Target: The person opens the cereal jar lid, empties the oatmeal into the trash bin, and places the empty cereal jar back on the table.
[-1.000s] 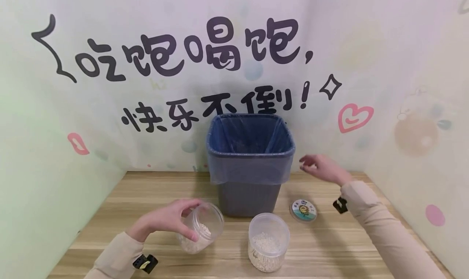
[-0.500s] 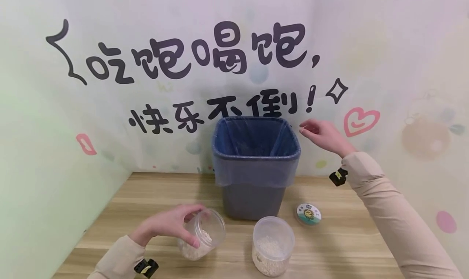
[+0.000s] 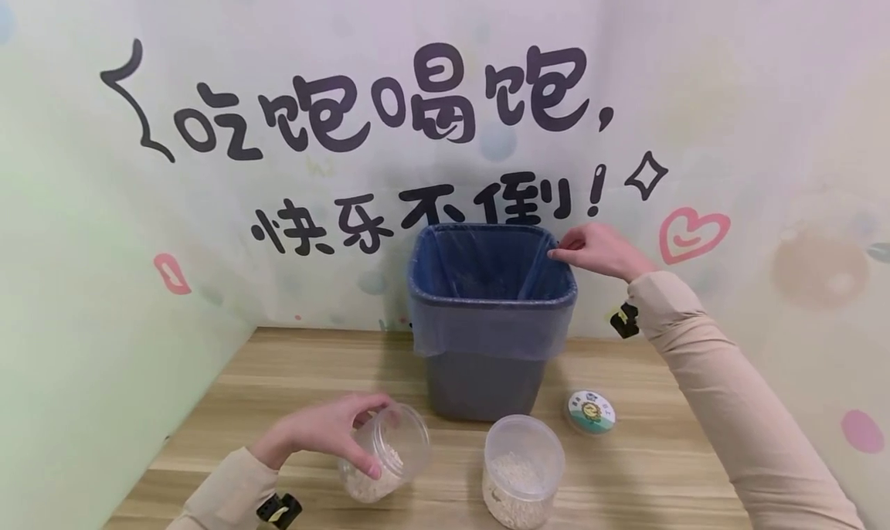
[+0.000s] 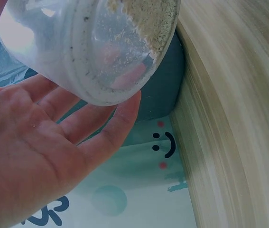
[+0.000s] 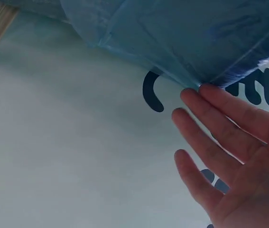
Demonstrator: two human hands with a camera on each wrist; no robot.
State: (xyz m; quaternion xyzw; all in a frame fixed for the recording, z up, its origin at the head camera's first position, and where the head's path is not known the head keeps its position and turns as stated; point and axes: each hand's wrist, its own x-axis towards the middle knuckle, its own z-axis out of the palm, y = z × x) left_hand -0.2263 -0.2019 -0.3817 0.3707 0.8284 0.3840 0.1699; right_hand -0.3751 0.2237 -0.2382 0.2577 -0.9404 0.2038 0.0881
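My left hand (image 3: 332, 431) grips a clear plastic jar (image 3: 361, 490) partly filled with pale, oat-like flakes. The jar leans with its open mouth to the right; in the left wrist view its base (image 4: 120, 71) shows flakes at one side. At the back, a grey bin (image 3: 485, 387) stands lined with a translucent blue bin bag (image 3: 490, 329). My right hand (image 3: 603, 250) is at the bin's right rear rim, thumb over the inner side. In the right wrist view its fingers (image 5: 215, 118) are nearly straight, two tips right at the bag's edge (image 5: 186, 61).
A second open jar (image 3: 523, 472) with pale flakes stands upright in front of the bin. Right of it, a round lid (image 3: 589, 412) with a printed label lies on the wooden table (image 3: 299, 360). A printed backdrop (image 3: 334, 20) rises behind the bin.
My right hand has risen from beside the bin, then moved left onto its rim. The left hand keeps its hold on the tilted jar. The head view has shifted slightly.
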